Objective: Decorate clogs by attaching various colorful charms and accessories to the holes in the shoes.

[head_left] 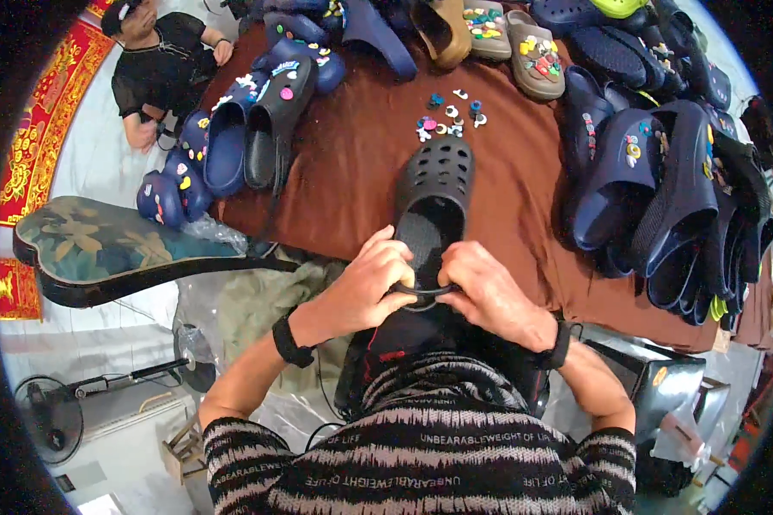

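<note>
Dark clog (435, 176) on brown cloth (343, 146), directly in front of the wearer, toe pointing away, heel end at the near edge of the cloth between the two hands. Upper is perforated with round holes; no charm is seen in them. Left hand (378, 270) is mostly closed, fingers curled over the left side of the heel opening, thumb and fingers pinching the heel strap (426, 292) near its left end. Right hand (483, 281) is likewise closed, thumb and bent fingers gripping the same strap near its right end; the strap spans the gap between both hands. Whether its ends are fixed to the clog cannot be told, as the fingers cover them. Small charms (455, 118), mixed white, blue, pink and dark, lie loose in a cluster just beyond the toe, apart from it. To the right, navy clogs (618, 193) stand crowded together, several bearing charms. To the left, a black clog (275, 124) stands beside a navy one. At the far edge, a taupe clog (537, 56) carries colourful charms. A second person (163, 73) in dark clothing is at upper left, beyond the footwear.
</note>
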Demonstrator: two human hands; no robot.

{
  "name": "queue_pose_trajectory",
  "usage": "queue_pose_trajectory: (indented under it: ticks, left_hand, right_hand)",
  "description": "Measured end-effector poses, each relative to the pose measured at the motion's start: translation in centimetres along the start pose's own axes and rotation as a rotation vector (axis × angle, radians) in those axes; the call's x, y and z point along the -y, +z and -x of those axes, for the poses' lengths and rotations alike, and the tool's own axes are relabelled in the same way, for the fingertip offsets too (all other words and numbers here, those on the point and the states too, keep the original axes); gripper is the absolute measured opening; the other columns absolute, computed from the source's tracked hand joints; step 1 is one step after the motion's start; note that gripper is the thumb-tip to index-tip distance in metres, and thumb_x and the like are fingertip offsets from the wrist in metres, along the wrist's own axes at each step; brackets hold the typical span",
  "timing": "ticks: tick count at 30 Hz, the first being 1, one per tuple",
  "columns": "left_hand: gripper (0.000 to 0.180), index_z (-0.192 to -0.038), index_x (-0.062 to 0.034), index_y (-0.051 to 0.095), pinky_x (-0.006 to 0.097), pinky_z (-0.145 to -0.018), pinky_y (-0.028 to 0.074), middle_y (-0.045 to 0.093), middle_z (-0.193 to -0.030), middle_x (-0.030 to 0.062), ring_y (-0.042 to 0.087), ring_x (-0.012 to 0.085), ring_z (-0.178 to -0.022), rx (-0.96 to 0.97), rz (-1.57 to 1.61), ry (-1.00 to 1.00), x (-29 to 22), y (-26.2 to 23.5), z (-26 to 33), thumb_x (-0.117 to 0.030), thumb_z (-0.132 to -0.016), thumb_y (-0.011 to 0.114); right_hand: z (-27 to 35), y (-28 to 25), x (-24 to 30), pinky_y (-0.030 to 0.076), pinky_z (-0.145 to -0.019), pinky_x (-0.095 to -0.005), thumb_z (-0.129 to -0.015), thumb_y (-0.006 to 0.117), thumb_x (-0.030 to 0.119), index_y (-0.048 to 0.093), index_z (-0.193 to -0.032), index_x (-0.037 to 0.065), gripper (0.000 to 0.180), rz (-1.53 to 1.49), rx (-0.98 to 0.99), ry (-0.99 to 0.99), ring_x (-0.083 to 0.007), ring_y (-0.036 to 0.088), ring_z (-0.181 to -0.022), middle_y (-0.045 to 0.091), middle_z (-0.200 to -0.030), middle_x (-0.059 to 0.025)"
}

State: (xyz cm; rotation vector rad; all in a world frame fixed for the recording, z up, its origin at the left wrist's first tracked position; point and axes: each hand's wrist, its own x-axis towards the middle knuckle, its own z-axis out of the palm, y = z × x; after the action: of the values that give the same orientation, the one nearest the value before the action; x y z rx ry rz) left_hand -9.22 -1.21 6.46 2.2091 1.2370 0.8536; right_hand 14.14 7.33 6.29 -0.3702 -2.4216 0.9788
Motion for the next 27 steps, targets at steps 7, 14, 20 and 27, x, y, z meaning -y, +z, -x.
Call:
queue_pose_trajectory:
  ticks: [7, 14, 20, 27]
  left_hand:
    - [0.045, -0.113, -0.0059, 0.056, 0.054, -0.113, 0.029, 0.051, -0.118, 0.0164, 0.044, 0.0382, -0.129, -0.031, -0.028, -0.061, 0.2, 2.4, 2.4, -0.017, -0.075, 0.079]
    - [0.051, -0.13, -0.0031, 0.05, 0.033, -0.076, 0.051, 0.055, -0.105, 0.0111, 0.063, 0.0201, -0.083, -0.335, 0.308, -0.665, -0.1, 5.2, 6.1, -0.008, -0.085, 0.072]
    - [0.071, -0.14, -0.0063, 0.046, 0.037, -0.078, 0.053, 0.058, -0.103, 0.0145, 0.065, 0.0272, -0.087, -0.135, 0.036, -0.447, -2.1, 5.0, 5.4, -0.011, -0.077, 0.08]
    - [0.038, -0.114, -0.009, 0.063, 0.041, -0.074, 0.054, 0.059, -0.105, 0.0131, 0.063, 0.0329, -0.085, -0.128, -0.181, -0.242, -0.6, 5.2, 4.3, -0.012, -0.079, 0.077]
  right_hand:
    - [2.0, 1.9, -1.1, 0.046, -0.094, -0.0432, -0.073, 0.074, 0.006, 0.057, -0.098, 0.004, 0.031, 0.079, -0.006, -0.011, -0.0356, 0.054, -0.11, 0.055, -0.106, -0.0146]
    - [4.1, 2.3, 0.0, 0.047, -0.094, -0.044, -0.074, 0.074, 0.005, 0.059, -0.1, 0.003, 0.029, 0.07, -0.189, 0.165, -0.0369, 0.053, -0.113, 0.056, -0.112, -0.0162]
    - [5.2, 2.6, 0.4, 0.052, -0.074, -0.0368, -0.093, 0.065, 0.023, 0.058, -0.095, 0.003, 0.021, -0.284, -0.195, 0.719, -0.026, 0.064, -0.085, 0.062, -0.086, -0.0108]
    - [4.1, 3.0, 0.3, 0.053, -0.061, -0.0269, -0.096, 0.05, 0.061, 0.054, -0.101, -0.002, 0.063, -0.848, 0.052, 1.029, -0.0161, 0.066, -0.07, 0.063, -0.08, -0.0089]
